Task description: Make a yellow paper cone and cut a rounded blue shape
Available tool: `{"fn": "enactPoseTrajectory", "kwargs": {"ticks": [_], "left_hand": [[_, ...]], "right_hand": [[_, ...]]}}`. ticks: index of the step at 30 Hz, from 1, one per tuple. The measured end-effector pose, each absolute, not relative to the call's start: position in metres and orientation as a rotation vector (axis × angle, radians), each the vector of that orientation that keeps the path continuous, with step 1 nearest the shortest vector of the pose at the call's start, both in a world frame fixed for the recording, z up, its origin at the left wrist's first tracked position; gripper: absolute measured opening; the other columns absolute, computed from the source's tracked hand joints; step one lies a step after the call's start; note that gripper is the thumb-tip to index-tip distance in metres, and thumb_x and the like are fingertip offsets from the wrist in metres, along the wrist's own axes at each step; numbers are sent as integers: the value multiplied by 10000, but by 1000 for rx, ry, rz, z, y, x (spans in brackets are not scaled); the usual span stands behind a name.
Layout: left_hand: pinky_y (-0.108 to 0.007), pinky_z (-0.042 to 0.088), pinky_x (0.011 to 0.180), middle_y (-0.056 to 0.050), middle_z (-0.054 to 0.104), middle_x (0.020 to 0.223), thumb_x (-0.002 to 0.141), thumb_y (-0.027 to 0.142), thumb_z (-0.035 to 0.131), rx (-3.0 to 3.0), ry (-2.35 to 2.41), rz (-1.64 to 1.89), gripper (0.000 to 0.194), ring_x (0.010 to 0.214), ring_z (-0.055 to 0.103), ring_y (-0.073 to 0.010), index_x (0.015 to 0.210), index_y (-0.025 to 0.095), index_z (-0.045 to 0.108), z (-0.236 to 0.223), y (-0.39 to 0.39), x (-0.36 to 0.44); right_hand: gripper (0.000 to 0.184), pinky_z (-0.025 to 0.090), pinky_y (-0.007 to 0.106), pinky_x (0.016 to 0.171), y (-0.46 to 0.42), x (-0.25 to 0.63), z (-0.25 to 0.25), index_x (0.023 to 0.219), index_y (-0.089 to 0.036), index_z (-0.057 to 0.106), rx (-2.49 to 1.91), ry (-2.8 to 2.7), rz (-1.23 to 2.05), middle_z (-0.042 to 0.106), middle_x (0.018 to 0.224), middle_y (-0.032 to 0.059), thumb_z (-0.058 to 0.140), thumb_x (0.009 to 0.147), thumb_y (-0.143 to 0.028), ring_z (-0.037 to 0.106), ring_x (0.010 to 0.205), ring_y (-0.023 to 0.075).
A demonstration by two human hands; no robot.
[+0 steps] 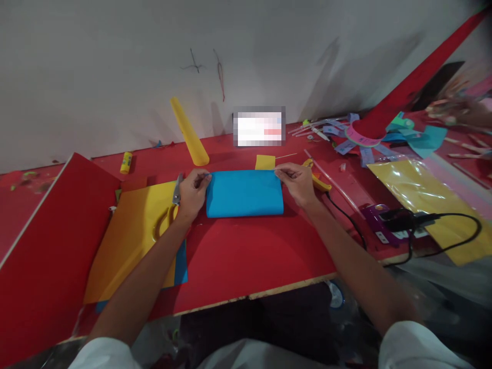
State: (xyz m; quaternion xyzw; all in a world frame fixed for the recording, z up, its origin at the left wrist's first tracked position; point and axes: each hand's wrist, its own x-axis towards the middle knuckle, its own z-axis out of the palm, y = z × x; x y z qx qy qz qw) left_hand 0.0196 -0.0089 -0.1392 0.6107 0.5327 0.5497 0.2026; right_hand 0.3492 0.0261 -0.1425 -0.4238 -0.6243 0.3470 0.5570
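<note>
Scissors (pixel 177 191) lie left, a glue gun (pixel 322 183) right; the blue paper (pixel 245 195) stretches sideways, far corners pinched by left hand (pixel 193 192) and right hand (pixel 299 182).

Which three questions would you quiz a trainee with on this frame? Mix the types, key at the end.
1. Multiple choice: what colour is the sheet between the left hand and the right hand?
A) red
B) blue
C) yellow

2. True or false: the left hand is gripping the small yellow tube.

3. Fill in: in the picture, the purple box sits to the ____ of the sheet.

Key:
1. B
2. False: the left hand is at the sheet's upper left corner; the small yellow tube is apart from it on the red table.
3. right
</note>
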Motion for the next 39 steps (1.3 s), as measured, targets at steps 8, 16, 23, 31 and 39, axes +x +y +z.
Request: {"fn": "enactPoseTrajectory", "kwargs": {"ticks": [8, 16, 23, 31, 39], "left_hand": [[-265, 522, 719, -26, 727, 855, 904, 405, 752, 1651, 1455, 1622, 199, 807, 674, -163, 926, 211, 715, -139, -7, 21], [-269, 542, 736, -35, 742, 863, 887, 492, 776, 1602, 1454, 1610, 295, 827, 691, -173, 927, 207, 713, -140, -6, 20], [-265, 525, 710, -20, 722, 832, 898, 455, 751, 1673, 1478, 1601, 252, 787, 673, -161, 914, 207, 713, -136, -8, 21], [-254, 467, 631, -6, 678, 768, 914, 533, 770, 1703, 1461, 1618, 337, 697, 615, -143, 893, 206, 687, -136, -11, 23], [-270, 482, 630, -18, 680, 777, 907, 559, 773, 1710, 1442, 1603, 354, 712, 623, -158, 890, 219, 677, -137, -10, 22]], "right_hand": [[230, 637, 392, 753, 28, 347, -145, 875, -247, 793, -981, -1405, 834, 787, 850, 42, 830, 857, -473, 732, 786, 220], [278, 623, 368, 721, 25, 347, -141, 844, -242, 800, -978, -1383, 873, 776, 816, 41, 863, 815, -511, 717, 775, 213], [204, 618, 372, 725, 26, 350, -142, 869, -248, 798, -977, -1419, 880, 771, 832, 41, 838, 856, -447, 715, 778, 212], [194, 622, 380, 759, 28, 352, -142, 864, -253, 800, -956, -1446, 836, 788, 853, 45, 834, 870, -444, 727, 792, 218], [294, 585, 349, 702, 26, 352, -140, 851, -230, 765, -972, -1504, 831, 760, 794, 35, 799, 879, -521, 694, 726, 193]]}}
